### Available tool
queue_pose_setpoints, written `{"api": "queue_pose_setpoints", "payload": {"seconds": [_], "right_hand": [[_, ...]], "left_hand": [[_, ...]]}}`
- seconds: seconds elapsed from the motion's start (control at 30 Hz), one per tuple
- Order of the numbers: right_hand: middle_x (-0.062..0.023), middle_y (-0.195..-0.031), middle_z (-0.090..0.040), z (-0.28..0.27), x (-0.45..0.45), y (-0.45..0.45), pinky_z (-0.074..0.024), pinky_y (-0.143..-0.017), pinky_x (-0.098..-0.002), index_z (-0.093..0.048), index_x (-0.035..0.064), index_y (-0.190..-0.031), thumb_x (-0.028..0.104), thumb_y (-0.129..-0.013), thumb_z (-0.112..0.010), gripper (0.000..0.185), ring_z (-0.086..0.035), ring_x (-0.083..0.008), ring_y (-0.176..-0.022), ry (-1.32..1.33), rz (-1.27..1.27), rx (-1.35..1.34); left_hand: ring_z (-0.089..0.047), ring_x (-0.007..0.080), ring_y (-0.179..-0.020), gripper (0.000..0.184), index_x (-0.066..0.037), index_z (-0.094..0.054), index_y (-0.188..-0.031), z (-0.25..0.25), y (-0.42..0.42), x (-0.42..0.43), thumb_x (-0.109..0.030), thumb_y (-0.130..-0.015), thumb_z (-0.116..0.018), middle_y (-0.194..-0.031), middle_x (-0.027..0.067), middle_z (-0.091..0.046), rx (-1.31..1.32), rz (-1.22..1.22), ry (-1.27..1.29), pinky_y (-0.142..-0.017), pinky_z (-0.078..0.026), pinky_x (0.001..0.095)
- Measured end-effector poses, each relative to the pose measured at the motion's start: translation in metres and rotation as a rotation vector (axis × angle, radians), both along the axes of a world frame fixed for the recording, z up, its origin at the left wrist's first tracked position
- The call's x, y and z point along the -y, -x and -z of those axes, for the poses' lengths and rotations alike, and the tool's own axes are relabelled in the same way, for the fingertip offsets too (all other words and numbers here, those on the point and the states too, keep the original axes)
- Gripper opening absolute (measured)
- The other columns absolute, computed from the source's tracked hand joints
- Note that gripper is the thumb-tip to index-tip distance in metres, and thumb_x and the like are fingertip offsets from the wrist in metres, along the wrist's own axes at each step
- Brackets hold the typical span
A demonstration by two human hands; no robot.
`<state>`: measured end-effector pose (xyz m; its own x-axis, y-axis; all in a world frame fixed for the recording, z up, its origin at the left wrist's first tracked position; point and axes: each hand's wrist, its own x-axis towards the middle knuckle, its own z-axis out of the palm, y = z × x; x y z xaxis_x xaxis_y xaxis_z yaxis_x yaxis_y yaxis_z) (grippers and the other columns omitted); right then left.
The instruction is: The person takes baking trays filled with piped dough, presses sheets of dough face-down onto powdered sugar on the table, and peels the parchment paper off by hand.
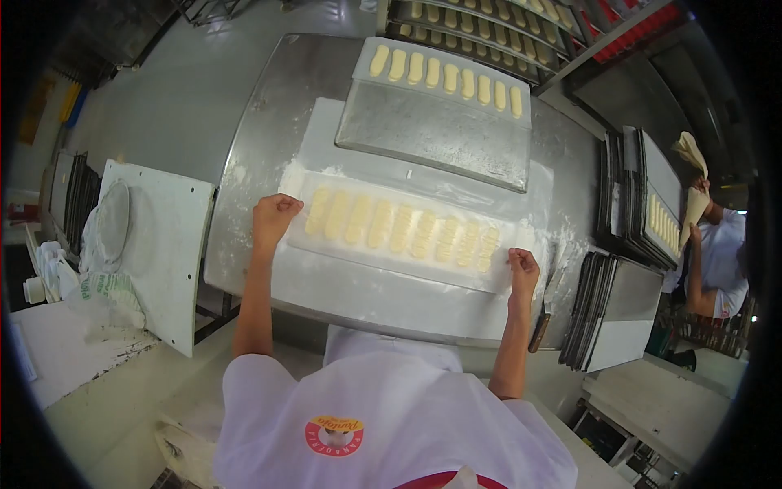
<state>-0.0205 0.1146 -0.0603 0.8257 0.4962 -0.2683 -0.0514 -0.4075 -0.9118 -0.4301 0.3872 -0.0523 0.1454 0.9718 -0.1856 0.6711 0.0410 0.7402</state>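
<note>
A paper sheet [346,251] with a row of several pale dough strips [380,222] lies across the floured work surface in front of me. My left hand [277,218] pinches the sheet's left edge. At the right edge, my right hand [524,269] has its fingers closed on the same sheet. Beyond the sheet stands a metal tray [436,134], whose far side carries another paper strip with several smooth dough pieces [450,79]. White flour is scattered around both ends of the sheet.
A knife [540,328] lies right of my right hand. Stacked trays [588,310] stand at the right, near a co-worker [721,253] holding a piping bag. A rack [489,33] of filled trays is at the back. A white board [155,244] leans at the left.
</note>
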Motion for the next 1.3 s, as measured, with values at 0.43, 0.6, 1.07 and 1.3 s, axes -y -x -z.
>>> {"api": "queue_pose_setpoints", "payload": {"seconds": [0.43, 0.6, 1.07, 1.3], "right_hand": [[0.0034, -0.066, -0.054, 0.021, 0.006, -0.004, -0.0357, -0.061, -0.0215, -0.062, 0.0047, -0.074, 0.010, -0.082, -0.068, 0.011, -0.046, -0.0052, -0.063, -0.010, -0.032, 0.151], [0.0041, -0.067, -0.053, 0.015, 0.000, -0.005, -0.0355, -0.062, -0.0215, -0.063, 0.0044, -0.078, 0.012, -0.082, -0.070, 0.011, -0.045, -0.0056, -0.065, -0.001, -0.020, 0.147], [0.0019, -0.081, -0.050, -0.018, 0.001, -0.006, -0.0341, -0.078, -0.0257, -0.061, 0.0036, -0.079, 0.008, -0.078, -0.070, 0.010, -0.045, -0.0118, -0.080, -0.172, -0.094, 0.085], [0.0010, -0.094, -0.045, -0.073, 0.028, 0.007, -0.0294, -0.089, -0.0287, -0.057, 0.0073, -0.075, 0.000, -0.074, -0.066, 0.011, -0.043, -0.0129, -0.092, -0.284, -0.160, -0.014]], "left_hand": [[-0.068, 0.0171, -0.068, 0.016, -0.002, -0.072, -0.081, 0.012, 0.000, -0.008, -0.016, -0.074, -0.074, -0.073, 0.0118, -0.070, -0.036, 0.033, -0.045, -0.061, -0.050, 0.0279], [-0.062, 0.0184, -0.067, 0.017, -0.006, -0.072, -0.085, 0.018, -0.001, -0.014, -0.018, -0.074, -0.076, -0.076, 0.0089, -0.068, 0.011, 0.086, -0.036, -0.065, -0.048, 0.0288], [-0.046, 0.0136, -0.077, 0.015, -0.006, -0.072, -0.081, 0.037, 0.017, -0.027, -0.012, -0.069, -0.078, -0.086, 0.0019, -0.053, 0.353, 0.059, -0.022, -0.069, -0.037, 0.0267], [-0.045, 0.0119, -0.081, 0.012, -0.004, -0.069, -0.078, -0.072, 0.039, 0.003, -0.007, -0.069, -0.077, -0.086, -0.0008, -0.048, 0.312, 0.052, 0.175, -0.072, -0.036, 0.0270]]}}
